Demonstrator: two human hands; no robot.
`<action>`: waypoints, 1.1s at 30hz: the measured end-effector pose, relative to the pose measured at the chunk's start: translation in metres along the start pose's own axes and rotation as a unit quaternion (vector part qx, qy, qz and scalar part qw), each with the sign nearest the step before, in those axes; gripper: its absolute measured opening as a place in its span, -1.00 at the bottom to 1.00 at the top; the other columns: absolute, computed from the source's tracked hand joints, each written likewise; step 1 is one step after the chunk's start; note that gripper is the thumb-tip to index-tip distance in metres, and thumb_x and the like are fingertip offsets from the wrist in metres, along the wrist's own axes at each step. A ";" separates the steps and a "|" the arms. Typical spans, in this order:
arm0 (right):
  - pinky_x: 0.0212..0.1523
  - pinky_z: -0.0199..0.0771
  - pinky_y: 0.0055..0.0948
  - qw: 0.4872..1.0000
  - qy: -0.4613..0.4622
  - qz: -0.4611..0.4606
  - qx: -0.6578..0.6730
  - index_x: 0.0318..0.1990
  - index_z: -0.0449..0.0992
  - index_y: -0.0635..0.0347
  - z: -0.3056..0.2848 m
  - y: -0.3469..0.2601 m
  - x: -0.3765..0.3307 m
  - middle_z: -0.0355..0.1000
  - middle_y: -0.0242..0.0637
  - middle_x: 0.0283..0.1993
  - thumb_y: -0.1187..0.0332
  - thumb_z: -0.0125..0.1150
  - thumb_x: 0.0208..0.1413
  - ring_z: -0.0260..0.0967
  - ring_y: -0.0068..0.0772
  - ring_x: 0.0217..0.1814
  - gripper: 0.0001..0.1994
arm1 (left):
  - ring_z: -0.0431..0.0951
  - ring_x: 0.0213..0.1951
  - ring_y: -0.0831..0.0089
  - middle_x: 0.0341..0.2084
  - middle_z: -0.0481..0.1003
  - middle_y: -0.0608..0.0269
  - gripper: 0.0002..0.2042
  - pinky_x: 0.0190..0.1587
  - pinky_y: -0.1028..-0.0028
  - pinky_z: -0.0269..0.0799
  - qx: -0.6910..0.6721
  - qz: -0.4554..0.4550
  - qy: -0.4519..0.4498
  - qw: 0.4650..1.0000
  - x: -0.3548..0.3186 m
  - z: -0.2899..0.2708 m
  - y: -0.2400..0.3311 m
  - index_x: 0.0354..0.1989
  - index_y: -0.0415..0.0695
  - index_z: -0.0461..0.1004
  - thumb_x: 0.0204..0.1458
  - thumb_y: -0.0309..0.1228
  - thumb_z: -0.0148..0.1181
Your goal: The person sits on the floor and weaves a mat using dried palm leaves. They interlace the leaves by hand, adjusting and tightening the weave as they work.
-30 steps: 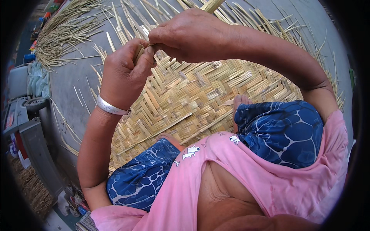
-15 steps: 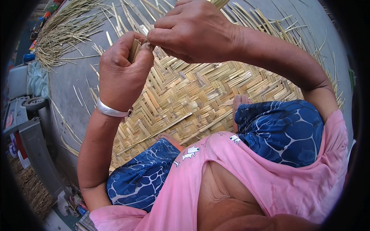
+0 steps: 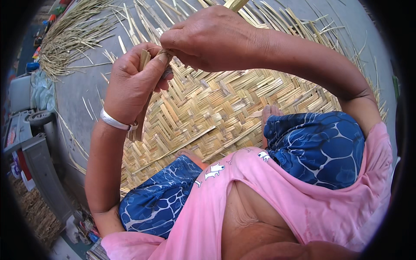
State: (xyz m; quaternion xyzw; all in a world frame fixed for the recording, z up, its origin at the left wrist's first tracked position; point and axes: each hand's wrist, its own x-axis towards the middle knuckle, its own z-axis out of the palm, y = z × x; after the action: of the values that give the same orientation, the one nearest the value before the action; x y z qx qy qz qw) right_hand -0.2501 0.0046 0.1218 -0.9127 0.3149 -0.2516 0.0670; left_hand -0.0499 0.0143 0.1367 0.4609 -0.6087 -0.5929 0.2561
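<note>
The left hand (image 3: 130,84) has its fingers curled tight around a thin bamboo strip (image 3: 143,108), held up over the woven mat (image 3: 225,99). The right hand (image 3: 212,39) pinches the strip's top end, fingers closed. A silver bangle (image 3: 115,122) sits on the left wrist. The fingertips hide each other. Small colourful packs at the left edge are too blurry to make out.

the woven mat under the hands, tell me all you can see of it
The woven mat is flat, pale-yellow split strips plaited in a herringbone pattern, looking like bamboo or cane. It lies on grey ground; loose unwoven strip ends fan out at its far edge. The person's knees and feet rest on it.
</note>
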 end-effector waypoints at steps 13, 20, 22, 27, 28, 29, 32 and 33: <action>-0.55 0.39 -0.24 0.995 0.075 -0.049 0.033 -0.46 0.36 0.21 0.006 0.000 -0.002 0.37 -0.17 -0.57 0.42 0.10 -0.11 0.40 -0.09 -0.55 -0.91 | 0.40 -0.67 0.60 -0.79 0.32 0.24 -0.91 -0.58 0.50 0.29 0.392 0.224 0.117 0.885 -0.005 0.009 -0.004 -0.42 -0.22 0.43 -0.05 -0.47 0.14; -0.58 0.36 -0.26 0.986 0.158 -0.060 0.012 -0.47 0.33 0.18 -0.003 -0.001 0.001 0.33 -0.23 -0.59 0.41 0.12 -0.11 0.39 -0.14 -0.57 -0.90 | 0.40 -0.56 0.67 -0.58 0.42 0.35 -0.85 -0.51 0.70 0.32 -0.026 0.036 0.050 0.998 -0.006 0.008 0.020 -0.27 -0.24 0.44 0.12 -0.40 0.02; -0.59 0.35 -0.28 0.982 0.172 -0.081 -0.004 -0.45 0.34 0.18 -0.009 -0.003 0.002 0.34 -0.25 -0.58 0.41 0.12 -0.12 0.39 -0.16 -0.57 -0.90 | 0.41 -0.58 0.63 -0.55 0.43 0.33 -0.82 -0.52 0.69 0.34 -0.123 0.002 0.002 0.992 -0.005 0.003 0.022 -0.25 -0.26 0.42 0.13 -0.40 -0.01; -0.59 0.33 -0.33 0.988 0.122 -0.092 -0.028 -0.36 0.39 0.18 -0.001 -0.002 -0.004 0.35 -0.29 -0.57 0.41 0.10 -0.12 0.38 -0.21 -0.57 -0.87 | 0.43 -0.57 0.67 -0.59 0.45 0.36 -0.89 -0.56 0.66 0.34 0.008 0.026 0.025 0.999 -0.003 0.006 0.006 -0.35 -0.21 0.45 0.07 -0.44 0.06; -0.58 0.34 -0.32 0.990 0.104 -0.089 -0.022 -0.32 0.41 0.19 0.002 -0.001 -0.005 0.34 -0.29 -0.58 0.40 0.08 -0.10 0.38 -0.22 -0.57 -0.85 | 0.42 -0.58 0.68 -0.61 0.44 0.37 -0.90 -0.56 0.66 0.33 0.091 0.046 0.048 0.994 -0.003 0.009 0.002 -0.36 -0.21 0.45 0.07 -0.45 0.04; -0.57 0.35 -0.32 0.992 0.099 -0.081 -0.021 -0.33 0.40 0.19 0.003 -0.001 -0.006 0.34 -0.29 -0.57 0.40 0.08 -0.10 0.38 -0.23 -0.56 -0.85 | 0.41 -0.58 0.69 -0.62 0.43 0.38 -0.89 -0.56 0.66 0.32 0.172 0.085 0.067 0.979 -0.003 0.010 0.000 -0.36 -0.22 0.45 0.07 -0.46 0.03; -0.56 0.35 -0.32 0.991 0.107 -0.076 -0.023 -0.37 0.38 0.18 0.002 -0.001 -0.005 0.33 -0.28 -0.57 0.40 0.09 -0.11 0.38 -0.23 -0.55 -0.88 | 0.42 -0.57 0.70 -0.63 0.43 0.40 -0.88 -0.55 0.66 0.33 0.279 0.154 0.113 0.941 -0.004 0.010 -0.005 -0.40 -0.22 0.45 0.08 -0.44 0.04; -0.56 0.35 -0.32 0.988 0.128 -0.086 -0.025 -0.38 0.37 0.17 0.001 0.001 -0.004 0.33 -0.29 -0.57 0.40 0.10 -0.11 0.37 -0.23 -0.55 -0.88 | 0.43 -0.56 0.70 -0.62 0.43 0.39 -0.88 -0.54 0.67 0.34 0.189 0.121 0.102 0.969 -0.002 0.011 -0.003 -0.39 -0.22 0.45 0.08 -0.43 0.05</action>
State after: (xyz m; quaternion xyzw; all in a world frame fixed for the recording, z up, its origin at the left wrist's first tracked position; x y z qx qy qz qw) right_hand -0.2528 0.0057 0.1192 -0.8982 0.2471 -0.3631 -0.0191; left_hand -0.0576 0.0215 0.1323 0.4818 -0.7317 -0.3815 0.2948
